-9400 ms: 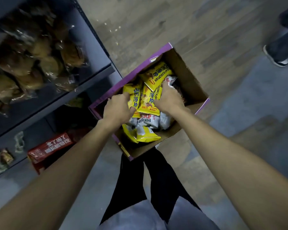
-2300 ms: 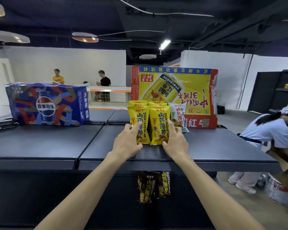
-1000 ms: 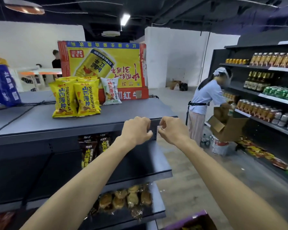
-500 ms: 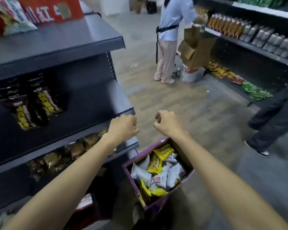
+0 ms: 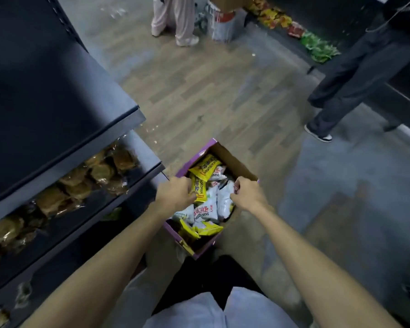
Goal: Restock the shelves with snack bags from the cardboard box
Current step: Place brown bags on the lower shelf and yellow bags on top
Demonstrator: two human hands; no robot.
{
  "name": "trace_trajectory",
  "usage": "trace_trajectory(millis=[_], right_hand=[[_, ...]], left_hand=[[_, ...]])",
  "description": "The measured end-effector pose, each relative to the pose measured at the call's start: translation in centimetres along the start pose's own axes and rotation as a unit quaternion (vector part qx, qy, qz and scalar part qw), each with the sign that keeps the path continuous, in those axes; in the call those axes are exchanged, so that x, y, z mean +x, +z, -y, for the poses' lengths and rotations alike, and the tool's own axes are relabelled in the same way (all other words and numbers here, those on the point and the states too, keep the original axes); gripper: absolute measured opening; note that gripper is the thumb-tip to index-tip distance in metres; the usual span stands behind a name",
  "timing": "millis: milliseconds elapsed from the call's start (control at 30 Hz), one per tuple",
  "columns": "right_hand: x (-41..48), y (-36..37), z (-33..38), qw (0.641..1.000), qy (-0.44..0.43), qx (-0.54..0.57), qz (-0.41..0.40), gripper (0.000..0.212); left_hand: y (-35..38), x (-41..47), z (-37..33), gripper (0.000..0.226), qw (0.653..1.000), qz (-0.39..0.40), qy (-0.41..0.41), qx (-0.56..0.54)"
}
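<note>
A purple-edged cardboard box (image 5: 239,165) stands open on the floor in front of my legs, holding several yellow snack bags (image 5: 205,170) and white snack bags (image 5: 224,202). My left hand (image 5: 175,194) is down at the box's left side, fingers curled against a yellow bag (image 5: 199,191). At the right side my right hand (image 5: 247,194) has curled fingers touching the top edge of a white bag. The backs of both hands hide the fingertips, so a grip does not show. The dark shelf unit (image 5: 64,129) rises on my left.
A lower shelf (image 5: 85,183) holds clear packs of brown pastries. A person in light trousers (image 5: 175,17) stands up the aisle by a bucket (image 5: 223,27). Another person's dark-trousered legs (image 5: 355,74) stand at the right. Snack packs (image 5: 317,46) lie along the far shelf's base.
My view has tipped down from the top shelf to the floor box. Both hands dropped from shelf height to the bags in the box. The bags placed earlier are out of view.
</note>
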State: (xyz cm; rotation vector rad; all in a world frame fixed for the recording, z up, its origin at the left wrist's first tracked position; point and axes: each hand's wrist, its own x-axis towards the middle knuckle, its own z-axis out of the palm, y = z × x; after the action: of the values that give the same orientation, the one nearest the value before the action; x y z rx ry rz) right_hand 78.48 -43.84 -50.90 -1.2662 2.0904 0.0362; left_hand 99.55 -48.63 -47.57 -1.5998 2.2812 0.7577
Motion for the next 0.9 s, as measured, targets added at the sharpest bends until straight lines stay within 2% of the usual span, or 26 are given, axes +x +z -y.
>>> trace_trajectory(millis=[167, 300, 433, 567, 767, 900], right_hand=[[3.0, 4.6, -0.4, 0.999, 0.028, 0.022, 0.028, 0.039], [6.2, 7.5, -0.8, 0.997, 0.029, -0.010, 0.068, 0.034], [10.8, 8.5, -1.4, 0.997, 0.022, -0.020, 0.072, 0.038], [14.7, 9.5, -1.3, 0.999, 0.012, -0.010, 0.039, 0.036], [21.1, 10.5, 2.3, 0.996, 0.045, 0.069, 0.040, 0.045], [25.3, 10.9, 5.1, 0.998, 0.051, 0.029, 0.029, 0.039]], left_hand=[[4.9, 1.7, 1.5, 0.029, 0.998, 0.048, -0.028, -0.003], [8.4, 3.7, 2.6, 0.035, 0.994, 0.088, -0.056, -0.033], [11.4, 6.8, 2.9, 0.036, 0.991, 0.084, -0.081, -0.070], [14.0, 10.2, 2.9, 0.039, 0.991, 0.058, -0.083, -0.090], [16.1, 14.3, 3.5, 0.037, 0.992, 0.042, -0.086, -0.079], [17.8, 15.8, 3.8, 0.035, 0.989, 0.031, -0.107, -0.093]])
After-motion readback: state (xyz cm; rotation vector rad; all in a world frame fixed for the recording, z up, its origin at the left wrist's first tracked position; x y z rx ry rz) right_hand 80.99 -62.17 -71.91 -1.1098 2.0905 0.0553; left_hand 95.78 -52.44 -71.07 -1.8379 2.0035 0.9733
